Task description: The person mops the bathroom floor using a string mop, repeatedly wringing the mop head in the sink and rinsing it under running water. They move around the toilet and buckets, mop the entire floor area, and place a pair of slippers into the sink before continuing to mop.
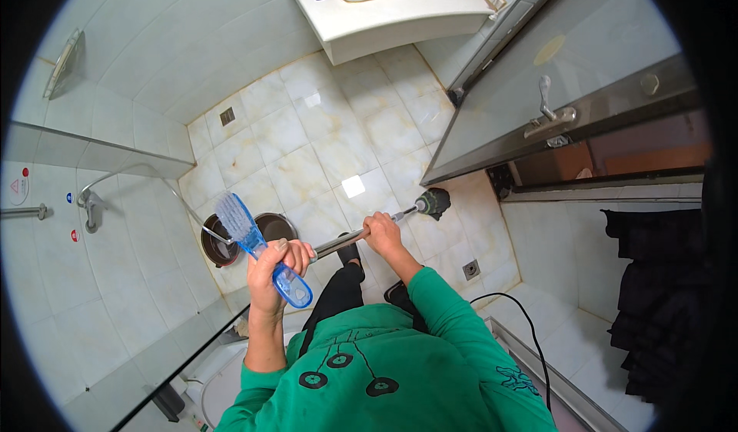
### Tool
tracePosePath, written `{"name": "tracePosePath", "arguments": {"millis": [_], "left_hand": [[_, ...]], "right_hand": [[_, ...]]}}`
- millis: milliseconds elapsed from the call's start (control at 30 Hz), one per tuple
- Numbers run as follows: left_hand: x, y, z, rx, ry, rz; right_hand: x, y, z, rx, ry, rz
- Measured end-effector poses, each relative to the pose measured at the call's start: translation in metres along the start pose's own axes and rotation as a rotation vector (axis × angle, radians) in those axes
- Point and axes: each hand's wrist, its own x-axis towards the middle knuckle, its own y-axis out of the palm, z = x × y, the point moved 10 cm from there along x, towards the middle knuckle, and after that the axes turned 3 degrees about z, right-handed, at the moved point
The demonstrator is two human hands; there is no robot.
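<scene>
My left hand (275, 269) is closed around the blue see-through handle of a scrub brush (292, 287), whose pale bristles point up and to the left. The end of a metal mop pole also runs into that hand. Further along, my right hand (383, 234) grips the same mop (338, 244) with its fingers wrapped round the pole. The pole slants away to the right, ending in a green and dark mop head (435, 204) low over the tiles; whether it touches them I cannot tell.
Two dark buckets (274, 227) stand left of my feet, partly behind the brush. A door (557, 78) with a lever handle stands at the right. Ahead is a white washbasin counter (400, 26). At the left are a glass panel and shower tap (92, 205); dark cloth (661, 301) hangs right.
</scene>
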Motion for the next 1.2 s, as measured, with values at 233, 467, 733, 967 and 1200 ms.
{"name": "tracePosePath", "arguments": {"millis": [233, 467, 733, 967, 1200], "left_hand": [[0.036, -0.009, 0.005, 0.032, -0.097, 0.112], [0.065, 0.014, 0.016, 0.063, -0.189, 0.194], [0.124, 0.015, 0.007, 0.097, -0.233, 0.167], [0.211, 0.037, 0.015, 0.084, -0.33, 0.298], [0.285, 0.098, 0.047, 0.113, -0.572, 0.538]], "right_hand": [[0.018, 0.006, -0.018, 0.153, 0.176, 0.137], [0.02, -0.003, -0.041, 0.179, 0.182, 0.03], [0.033, 0.04, -0.074, -0.209, 0.448, 0.604], [0.146, 0.01, 0.028, 0.041, -0.003, 0.199], [0.192, -0.011, -0.043, -0.233, 0.295, 0.395]]}}
